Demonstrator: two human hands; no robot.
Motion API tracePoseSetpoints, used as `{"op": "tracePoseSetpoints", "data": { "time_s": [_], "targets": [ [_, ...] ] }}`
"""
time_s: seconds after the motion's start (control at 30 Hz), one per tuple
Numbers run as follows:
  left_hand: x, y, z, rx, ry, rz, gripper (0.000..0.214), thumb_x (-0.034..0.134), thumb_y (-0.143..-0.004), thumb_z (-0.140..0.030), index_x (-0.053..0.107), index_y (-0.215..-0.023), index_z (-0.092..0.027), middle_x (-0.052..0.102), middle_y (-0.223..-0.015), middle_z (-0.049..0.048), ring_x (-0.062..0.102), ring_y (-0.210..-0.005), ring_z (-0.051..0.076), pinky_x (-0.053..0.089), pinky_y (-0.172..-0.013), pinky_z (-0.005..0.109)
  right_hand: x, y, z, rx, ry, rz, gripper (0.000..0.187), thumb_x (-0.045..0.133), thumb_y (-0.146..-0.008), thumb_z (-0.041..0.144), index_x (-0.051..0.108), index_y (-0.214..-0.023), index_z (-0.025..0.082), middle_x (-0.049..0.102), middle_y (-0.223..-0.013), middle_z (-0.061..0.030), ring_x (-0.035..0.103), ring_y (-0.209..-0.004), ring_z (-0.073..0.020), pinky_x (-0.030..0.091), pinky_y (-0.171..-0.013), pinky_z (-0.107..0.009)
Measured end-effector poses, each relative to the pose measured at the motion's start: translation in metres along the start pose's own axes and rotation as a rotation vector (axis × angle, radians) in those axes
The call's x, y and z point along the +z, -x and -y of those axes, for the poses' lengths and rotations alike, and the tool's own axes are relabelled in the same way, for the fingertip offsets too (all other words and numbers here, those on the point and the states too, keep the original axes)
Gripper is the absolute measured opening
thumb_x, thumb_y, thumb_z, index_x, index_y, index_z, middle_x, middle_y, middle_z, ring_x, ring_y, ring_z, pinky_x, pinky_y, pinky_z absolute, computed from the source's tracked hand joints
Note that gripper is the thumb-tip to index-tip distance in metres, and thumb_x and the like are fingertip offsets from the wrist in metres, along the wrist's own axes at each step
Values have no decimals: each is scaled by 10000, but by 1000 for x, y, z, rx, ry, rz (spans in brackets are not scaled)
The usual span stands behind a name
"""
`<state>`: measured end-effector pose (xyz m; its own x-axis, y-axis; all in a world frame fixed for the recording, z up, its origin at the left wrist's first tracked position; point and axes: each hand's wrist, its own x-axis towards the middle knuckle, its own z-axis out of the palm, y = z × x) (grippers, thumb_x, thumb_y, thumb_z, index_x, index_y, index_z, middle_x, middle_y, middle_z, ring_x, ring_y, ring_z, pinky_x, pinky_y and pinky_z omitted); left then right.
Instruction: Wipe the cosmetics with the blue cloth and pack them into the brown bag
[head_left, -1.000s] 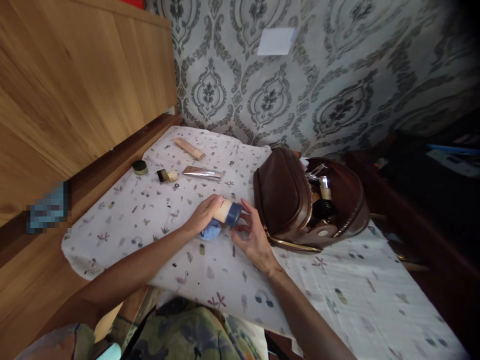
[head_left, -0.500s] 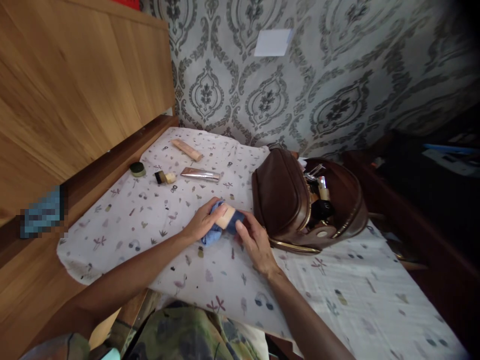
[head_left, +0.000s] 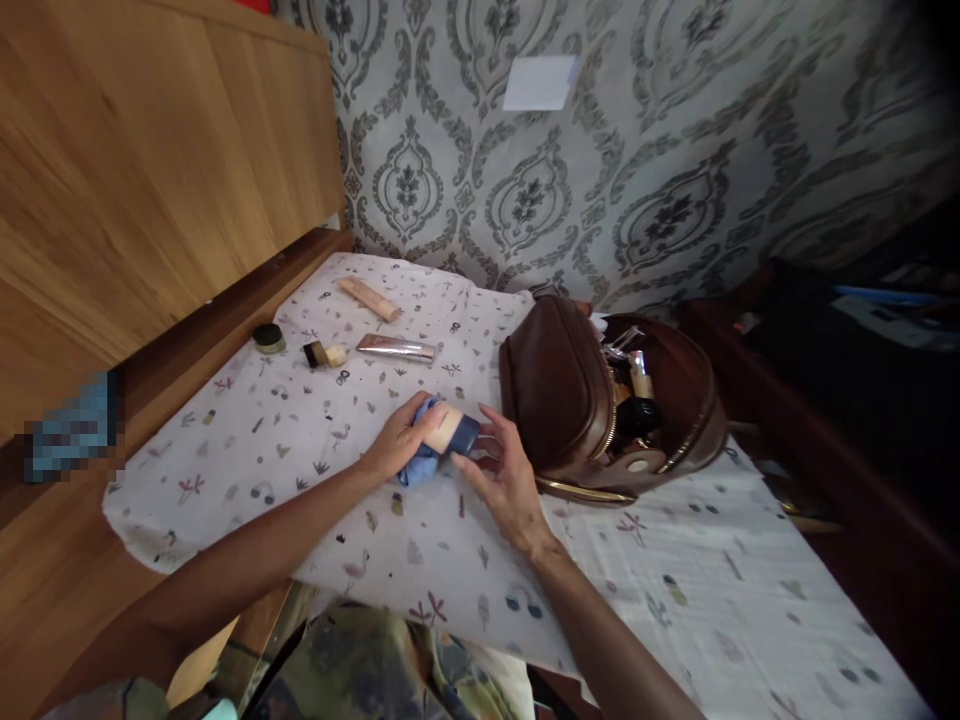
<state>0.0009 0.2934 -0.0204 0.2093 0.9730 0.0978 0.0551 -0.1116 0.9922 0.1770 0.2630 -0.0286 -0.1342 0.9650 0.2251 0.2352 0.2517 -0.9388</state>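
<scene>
A small beige bottle with a dark blue cap [head_left: 453, 431] lies between my hands over the patterned sheet [head_left: 315, 420]. My left hand [head_left: 396, 442] is closed round a blue cloth [head_left: 417, 468] and presses it against the bottle's beige body. My right hand [head_left: 504, 478] pinches the blue cap end with thumb and fingertips, the other fingers spread. Just right of my hands an open brown leather bag [head_left: 570, 400] holds several cosmetics.
On the sheet further back lie a beige tube [head_left: 367, 298], a metallic tube [head_left: 396, 348], a small black-and-beige bottle [head_left: 324, 354] and a dark round pot [head_left: 268, 337]. A wooden headboard [head_left: 150, 180] rises at left, a patterned wall behind, dark furniture at right.
The blue cloth has come up from under the bottle and now wraps part of its body. My right fingers have loosened and shifted along the cap. The view has drifted slightly.
</scene>
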Motion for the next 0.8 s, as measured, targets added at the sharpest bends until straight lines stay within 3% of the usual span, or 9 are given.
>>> {"op": "tracePoseSetpoints", "data": {
  "time_s": [0.17,0.23,0.3,0.37,0.43,0.53,0.63,0.8],
  "targets": [
    [0,1,1,-22,13,37,370,484,-925,-567,546,-909,-202,527,-757,-32,496,-711,139,396,-661,254,-6,0,0,110,56,84,643,344,-969,638,381,-1404,166,596,-657,-2,572,-556,-202,507,-601,-380],
    [0,0,2,-26,7,34,368,483,-921,-567,544,-905,-205,524,-749,-33,494,-705,143,393,-655,256,-6,0,0,98,56,87,664,404,-944,648,372,-1408,175,640,-778,-35,605,-605,-200,522,-618,-380],
    [0,-1,2,-22,-5,22,360,479,-921,-560,541,-898,-206,523,-749,-32,489,-702,144,389,-654,259,-4,0,0,64,36,68,735,598,-850,633,369,-1400,201,638,-1026,-88,654,-742,-206,547,-649,-368],
    [0,-1,1,-4,-12,19,355,474,-923,-552,541,-897,-204,529,-763,-25,491,-714,148,394,-668,263,0,0,0,44,4,39,779,730,-757,587,400,-1356,215,606,-1137,-106,665,-862,-222,565,-682,-359],
    [0,1,-4,26,-9,25,351,477,-920,-546,543,-919,-202,533,-784,-17,492,-726,152,406,-680,265,2,0,2,39,-45,17,676,751,-748,562,469,-1256,216,630,-1092,-93,659,-906,-227,571,-717,-357],
    [-1,7,-14,91,-32,53,351,529,-892,-528,552,-1020,-203,555,-862,2,508,-766,163,430,-705,267,2,2,8,83,-184,39,469,649,-828,605,540,-1071,220,662,-890,-47,657,-771,-199,564,-665,-335],
    [-4,12,-23,120,-95,62,395,597,-846,-514,560,-1100,-214,577,-922,19,531,-792,179,448,-724,276,-1,2,16,192,-366,126,472,593,-833,676,541,-979,230,636,-724,-1,625,-591,-173,530,-542,-308],
    [-7,13,-25,102,-123,60,457,655,-769,-532,573,-1095,-222,590,-893,26,550,-771,196,471,-684,287,-6,1,23,229,-521,170,508,682,-766,664,542,-980,225,641,-744,8,650,-636,-170,511,-526,-270]
  ]
}}
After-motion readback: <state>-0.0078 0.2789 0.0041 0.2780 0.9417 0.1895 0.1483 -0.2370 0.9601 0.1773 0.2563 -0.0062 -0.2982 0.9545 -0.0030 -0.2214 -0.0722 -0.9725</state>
